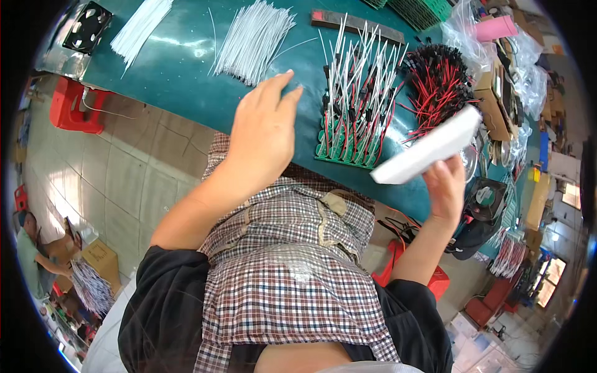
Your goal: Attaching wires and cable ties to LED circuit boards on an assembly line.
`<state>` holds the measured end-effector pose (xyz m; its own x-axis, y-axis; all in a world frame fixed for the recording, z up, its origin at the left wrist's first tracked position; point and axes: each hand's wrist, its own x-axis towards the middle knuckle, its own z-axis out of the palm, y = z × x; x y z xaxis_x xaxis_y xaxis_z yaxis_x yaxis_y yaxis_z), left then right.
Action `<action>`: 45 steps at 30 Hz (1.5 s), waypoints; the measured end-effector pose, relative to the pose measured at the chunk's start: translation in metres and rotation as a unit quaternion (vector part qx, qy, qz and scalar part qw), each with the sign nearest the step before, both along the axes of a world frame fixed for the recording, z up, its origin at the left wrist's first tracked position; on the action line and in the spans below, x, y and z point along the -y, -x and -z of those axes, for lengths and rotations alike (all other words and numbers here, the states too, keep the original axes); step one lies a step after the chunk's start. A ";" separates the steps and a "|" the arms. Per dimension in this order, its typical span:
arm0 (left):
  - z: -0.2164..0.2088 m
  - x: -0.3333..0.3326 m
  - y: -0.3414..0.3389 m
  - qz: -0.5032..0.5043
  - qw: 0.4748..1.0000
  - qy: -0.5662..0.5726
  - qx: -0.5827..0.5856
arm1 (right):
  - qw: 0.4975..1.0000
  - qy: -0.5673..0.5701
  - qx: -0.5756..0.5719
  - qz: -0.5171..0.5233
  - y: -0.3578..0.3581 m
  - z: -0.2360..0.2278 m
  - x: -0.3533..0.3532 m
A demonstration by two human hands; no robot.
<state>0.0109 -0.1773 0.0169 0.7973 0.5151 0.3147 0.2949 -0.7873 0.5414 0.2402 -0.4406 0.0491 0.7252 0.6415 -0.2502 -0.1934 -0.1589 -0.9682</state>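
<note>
My left hand point(264, 121) hovers over the front edge of the green table point(168, 78), its fingers apart and nothing in them. Just beyond its fingertips lies a bundle of thin white strips point(255, 40), which look like cable ties. My right hand point(446, 183) grips a white flat block point(429, 148), slightly blurred and tilted, raised above the table's front right part. Between the hands sits a green circuit board panel point(348, 152). Many white strips and red and black wires stand up from it. What the block is made of I cannot tell.
A heap of red and black wires point(441, 81) lies right of the panel, a dark bar point(357, 26) behind it. Far left are more white strips point(143, 28) and a black fan point(87, 28). Red stools point(74, 105) stand below; another person point(37, 255) works at left.
</note>
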 end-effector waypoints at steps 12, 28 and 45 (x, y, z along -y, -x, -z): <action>0.015 0.012 -0.028 -0.045 0.981 -0.173 -0.071 | 0.988 0.061 0.140 -0.034 0.048 0.007 -0.096; 0.008 0.061 -0.052 0.091 0.995 0.045 0.020 | 0.911 0.305 0.278 -0.024 0.049 0.011 -0.105; 0.010 0.063 -0.051 0.092 0.994 0.055 0.032 | 0.963 -0.141 -0.232 -0.002 0.063 0.012 -0.082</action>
<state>0.0616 -0.2399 0.0069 0.8614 0.3967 0.3173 0.1136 -0.7593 0.6408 0.1767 -0.3590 0.0372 0.5751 0.7342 -0.3608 -0.6145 0.0964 -0.7830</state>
